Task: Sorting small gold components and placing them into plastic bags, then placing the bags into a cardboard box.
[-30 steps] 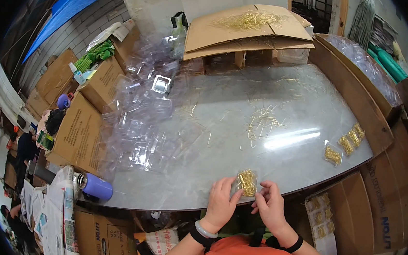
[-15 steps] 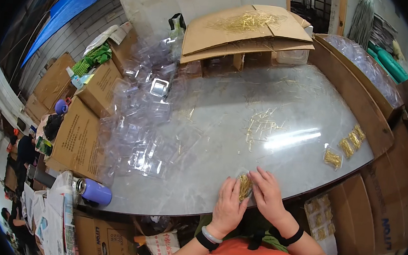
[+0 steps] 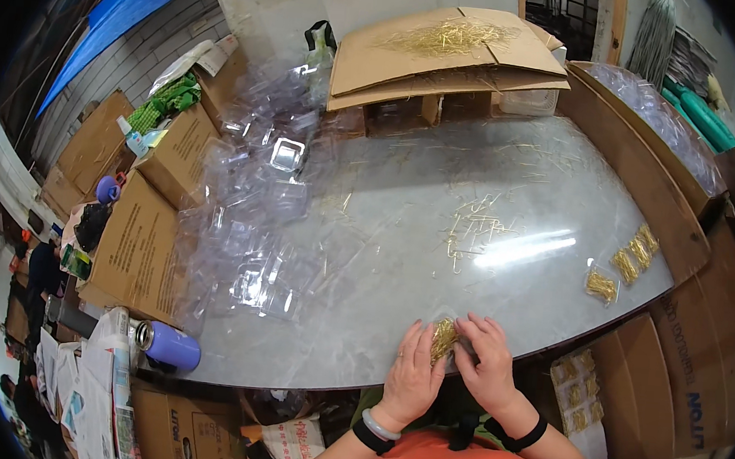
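Observation:
At the near edge of the table, a small clear plastic box [image 3: 443,339] full of thin gold-coloured metal pins sits between my hands. My left hand [image 3: 414,372] holds its left side, fingers together and pointing away from me. On the other side my right hand [image 3: 485,362] presses with curled fingers against the box and the pins. Part of the box is hidden by the fingers. Farther out on the grey tabletop [image 3: 377,318] lies a loose scatter of gold pins [image 3: 478,226]. Several filled packs [image 3: 600,287] of such pins stand toward the right edge.
A heap of clear plastic boxes [image 3: 268,221] covers the table's left side. A cardboard platform [image 3: 364,72] at the back bears a pile of gold pins [image 3: 454,38]. A purple bottle [image 3: 174,346] lies at the near left. A cardboard wall [image 3: 642,184] borders the right.
My right hand's fingers have drawn in and curled closer to the box, lower than before. The left hand stays nearly in place beside it.

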